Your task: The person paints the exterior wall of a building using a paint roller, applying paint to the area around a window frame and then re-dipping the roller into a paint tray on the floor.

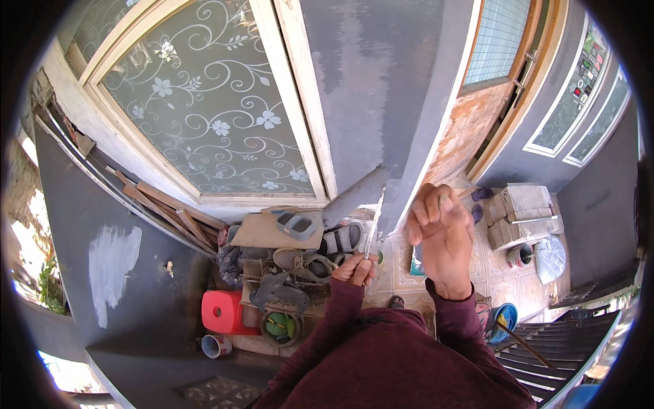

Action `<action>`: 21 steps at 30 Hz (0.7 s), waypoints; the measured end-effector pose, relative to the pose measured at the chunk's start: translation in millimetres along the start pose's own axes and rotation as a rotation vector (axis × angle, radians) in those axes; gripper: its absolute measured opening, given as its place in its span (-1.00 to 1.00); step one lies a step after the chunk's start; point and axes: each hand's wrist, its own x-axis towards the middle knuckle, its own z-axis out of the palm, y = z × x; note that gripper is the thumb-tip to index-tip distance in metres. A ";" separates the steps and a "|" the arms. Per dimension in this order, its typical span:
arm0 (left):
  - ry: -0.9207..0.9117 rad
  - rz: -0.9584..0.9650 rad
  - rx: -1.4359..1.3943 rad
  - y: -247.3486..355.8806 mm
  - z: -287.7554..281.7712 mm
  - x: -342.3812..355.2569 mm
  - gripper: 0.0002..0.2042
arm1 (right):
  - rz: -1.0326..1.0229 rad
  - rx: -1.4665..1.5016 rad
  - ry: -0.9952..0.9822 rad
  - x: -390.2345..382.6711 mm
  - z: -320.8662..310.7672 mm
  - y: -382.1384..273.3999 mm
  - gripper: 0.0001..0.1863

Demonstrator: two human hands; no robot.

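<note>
As left hand (355, 269) grips, roller (357, 195) upward, slanting rightward

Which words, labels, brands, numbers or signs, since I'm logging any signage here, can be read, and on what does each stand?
None can be read clearly.
Window at the upper right: small coloured patches, too small to read.
White tub at the lower left: coloured marks, too small to read.
Can at the right: marks too small and blurred to read.
</note>
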 end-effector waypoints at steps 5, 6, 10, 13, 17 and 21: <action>-0.023 0.003 0.018 -2.1 1.6 -2.1 -0.79 | -0.181 -0.453 -0.003 -12.8 -13.6 -4.0 -0.63; -0.022 0.010 0.025 -1.8 2.3 -3.0 -0.80 | -0.213 -0.508 -0.004 -13.0 -17.1 -4.5 -0.66; -0.025 -0.014 0.029 1.5 5.4 -6.2 -0.81 | -0.333 -0.662 0.069 -10.2 -29.0 -0.2 -0.77; -0.046 -0.024 0.024 1.4 4.3 -8.8 -0.80 | -0.369 -0.663 0.147 -11.8 -36.1 1.3 -0.84; -0.059 -0.023 0.042 -1.2 1.4 -11.8 -0.80 | -0.349 -0.710 0.196 -18.3 -49.8 5.6 -0.83; -0.071 -0.005 0.027 -0.9 1.5 -10.6 -0.81 | -0.173 -0.708 0.244 -32.9 -83.2 15.6 -0.78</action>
